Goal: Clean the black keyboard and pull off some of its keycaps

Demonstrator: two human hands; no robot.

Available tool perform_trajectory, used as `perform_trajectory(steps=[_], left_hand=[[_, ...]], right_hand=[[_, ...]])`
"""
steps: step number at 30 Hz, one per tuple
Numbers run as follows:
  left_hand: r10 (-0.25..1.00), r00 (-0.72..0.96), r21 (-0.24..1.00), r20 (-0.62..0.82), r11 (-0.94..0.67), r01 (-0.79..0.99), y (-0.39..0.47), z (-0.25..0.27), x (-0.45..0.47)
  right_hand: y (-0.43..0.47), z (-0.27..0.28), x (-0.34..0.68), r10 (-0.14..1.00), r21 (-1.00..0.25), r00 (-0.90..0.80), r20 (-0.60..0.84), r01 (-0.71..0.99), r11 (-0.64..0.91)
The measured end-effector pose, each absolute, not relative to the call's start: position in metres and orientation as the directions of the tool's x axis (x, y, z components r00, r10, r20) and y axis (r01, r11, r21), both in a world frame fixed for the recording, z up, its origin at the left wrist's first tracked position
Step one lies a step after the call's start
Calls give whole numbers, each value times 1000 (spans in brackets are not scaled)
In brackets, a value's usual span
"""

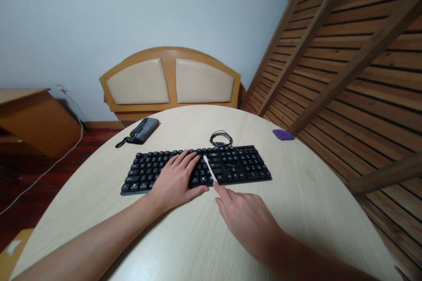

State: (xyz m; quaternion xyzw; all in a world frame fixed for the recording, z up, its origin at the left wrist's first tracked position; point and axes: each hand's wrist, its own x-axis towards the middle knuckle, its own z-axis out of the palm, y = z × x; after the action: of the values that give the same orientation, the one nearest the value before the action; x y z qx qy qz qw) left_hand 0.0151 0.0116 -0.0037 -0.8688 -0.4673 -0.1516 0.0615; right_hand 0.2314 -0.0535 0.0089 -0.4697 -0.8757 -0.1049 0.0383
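A black keyboard [240,167] lies across the round, pale wood-grain table. My left hand [174,178] rests flat over its left-middle keys, fingers stretched out and thumb pointing right along the front edge. In my right hand [245,215], at the front of the keyboard, is a slim white toothbrush [211,170], gripped between thumb and fingers. Its small head sits over the keys right of my left hand; whether the bristles touch them I cannot tell. The rear part of its handle is hidden in my grip. Behind the keyboard lies its coiled black cable [221,138].
A grey folded pouch [144,131] with a black loop lies at the table's back left. At the right edge is a purple cloth-like piece [283,135]. Beyond the table stand a padded headboard [171,77] and a leaning slatted wooden frame [329,74].
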Motion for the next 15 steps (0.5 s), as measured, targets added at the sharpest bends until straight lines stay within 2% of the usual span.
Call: perform_trajectory(steps=[3, 9, 15], left_hand=[[796, 518, 33, 312, -554, 832, 12, -3, 15], [802, 517, 17, 300, -546, 838, 12, -5, 16], [804, 517, 18, 295, -546, 838, 12, -5, 15]], right_hand=[[-60, 11, 230, 812, 129, -547, 205, 837, 532], [-74, 9, 226, 749, 98, -538, 387, 832, 547], [-84, 9, 223, 697, 95, -561, 447, 804, 587]])
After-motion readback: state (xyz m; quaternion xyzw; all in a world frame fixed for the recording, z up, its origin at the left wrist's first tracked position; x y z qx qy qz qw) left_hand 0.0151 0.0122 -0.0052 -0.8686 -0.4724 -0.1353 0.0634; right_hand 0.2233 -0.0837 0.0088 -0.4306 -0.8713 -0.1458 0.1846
